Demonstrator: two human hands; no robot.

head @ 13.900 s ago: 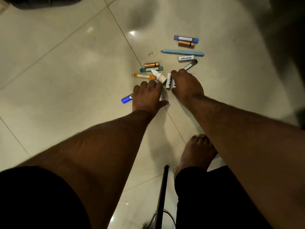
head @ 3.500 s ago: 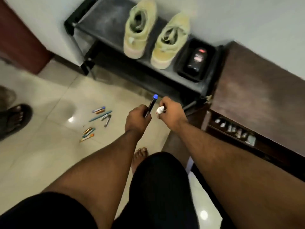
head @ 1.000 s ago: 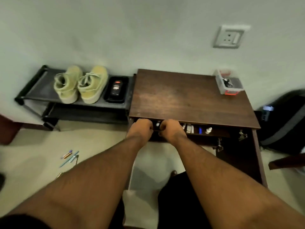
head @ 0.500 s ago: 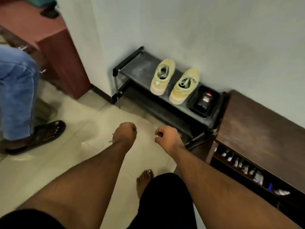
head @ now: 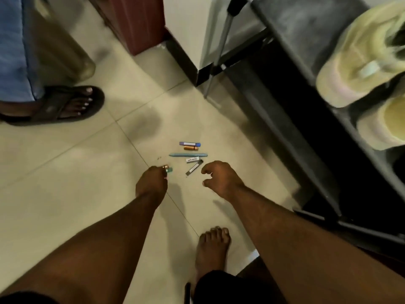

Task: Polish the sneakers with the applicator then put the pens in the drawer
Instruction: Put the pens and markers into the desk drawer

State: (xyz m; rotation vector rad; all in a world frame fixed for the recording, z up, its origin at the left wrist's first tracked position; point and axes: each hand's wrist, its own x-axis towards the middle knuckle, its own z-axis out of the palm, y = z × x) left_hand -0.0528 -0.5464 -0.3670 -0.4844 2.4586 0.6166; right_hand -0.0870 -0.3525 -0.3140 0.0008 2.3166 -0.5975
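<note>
The pens [head: 189, 156] lay scattered on the tiled floor [head: 76, 172], a loose cluster just ahead of our hands and just left of the dark shoe rack [head: 291, 132]: a blue one and a copper one farthest out, then a long light-blue pen [head: 188, 154], a white-labelled one [head: 192, 159] and a grey one [head: 194, 167]. Our left hand [head: 151, 183] was down on the floor, fingers curled over a copper and a teal pen [head: 167, 169] whose tips poked out past the knuckles. Our right hand [head: 221, 178] hovered near the grey pen, fingers loosely bent and holding nothing. The sneakers [head: 359, 60] sat on the rack's top shelf (blurred here), so we judged the polishing behind us and the pen-gathering in hand. The next move likely called for the right hand to drop and pinch the grey pen, then carry the catch to the drawer, which was out of view. The white label bore dark print too small to read.
</note>
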